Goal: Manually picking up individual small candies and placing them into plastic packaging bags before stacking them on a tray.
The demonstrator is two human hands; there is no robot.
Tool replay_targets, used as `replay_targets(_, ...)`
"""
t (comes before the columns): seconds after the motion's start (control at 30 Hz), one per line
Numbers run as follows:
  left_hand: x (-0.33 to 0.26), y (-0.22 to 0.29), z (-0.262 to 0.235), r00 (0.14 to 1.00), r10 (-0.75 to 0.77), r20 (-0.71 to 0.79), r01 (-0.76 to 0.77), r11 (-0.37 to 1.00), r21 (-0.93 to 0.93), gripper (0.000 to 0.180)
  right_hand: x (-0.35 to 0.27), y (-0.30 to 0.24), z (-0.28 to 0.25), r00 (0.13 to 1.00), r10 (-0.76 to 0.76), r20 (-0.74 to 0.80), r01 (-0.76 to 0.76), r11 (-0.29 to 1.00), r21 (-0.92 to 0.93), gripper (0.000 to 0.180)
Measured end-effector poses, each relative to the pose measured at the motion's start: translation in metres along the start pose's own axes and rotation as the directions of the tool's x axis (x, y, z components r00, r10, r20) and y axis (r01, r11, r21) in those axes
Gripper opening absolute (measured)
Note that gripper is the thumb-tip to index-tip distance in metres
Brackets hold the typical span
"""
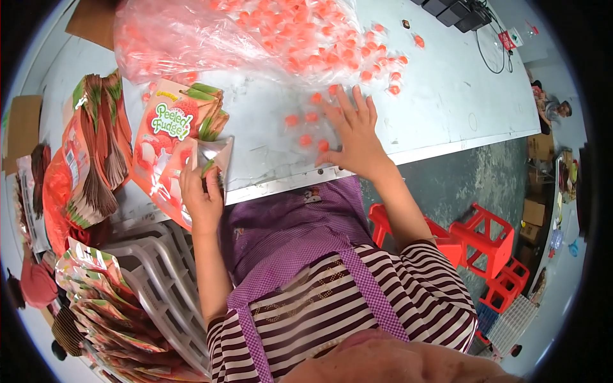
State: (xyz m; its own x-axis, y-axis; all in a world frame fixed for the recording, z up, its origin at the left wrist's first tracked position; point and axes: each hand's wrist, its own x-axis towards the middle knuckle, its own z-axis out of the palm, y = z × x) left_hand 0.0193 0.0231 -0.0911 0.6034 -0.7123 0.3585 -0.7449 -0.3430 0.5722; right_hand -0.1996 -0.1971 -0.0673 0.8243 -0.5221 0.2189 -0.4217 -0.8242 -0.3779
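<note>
My left hand [202, 195] grips the edge of a pouch, whose mouth stands apart and shows a silver lining [219, 153]. Beneath and beside it lie several printed pink pouches [150, 143] at the table's front edge. To the right, my right hand [354, 131] is spread palm down on the table with its fingers apart. Several small red candies in clear wrappers [305, 139] lie by its thumb and fingertips; what is under the palm is hidden.
A big clear plastic bag [211, 41] spills many wrapped candies [313, 38] across the back of the white table [447, 96]. Bundled pouches [96, 153] stand at left, above a grey plastic crate [159, 262] beside filled-looking pouches [115, 313]. Red stools [482, 239] stand at right.
</note>
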Motion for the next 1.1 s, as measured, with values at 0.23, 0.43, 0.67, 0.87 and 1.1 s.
replay_targets(0.23,0.001,0.001,0.001,0.999,0.038,-0.023,-0.037,0.999,0.012,0.013,0.023,0.011,0.008,0.996,-0.018,0.083,0.013,0.998,0.061,0.091)
replay_targets(0.43,0.001,0.0,0.002,1.0,0.015,-0.002,-0.015,1.0,0.003,0.014,0.033,-0.023,0.043,0.987,-0.162,-0.007,0.162,0.979,0.124,0.078)
replay_targets(0.67,0.002,0.004,-0.001,1.0,0.006,0.0,-0.006,1.0,0.007,0.014,0.037,0.07,-0.012,0.779,0.14,-0.612,-0.225,0.972,-0.064,0.046)
replay_targets(0.87,0.002,-0.003,0.003,0.994,0.096,-0.042,-0.094,0.994,0.06,0.014,0.002,0.098,-0.012,0.886,0.173,-0.431,-0.264,0.951,-0.163,0.024)
replay_targets(1.1,0.002,-0.003,0.003,0.99,0.127,-0.055,-0.123,0.99,0.064,0.013,-0.005,0.035,0.001,0.956,0.1,-0.276,-0.081,0.994,0.08,0.036)
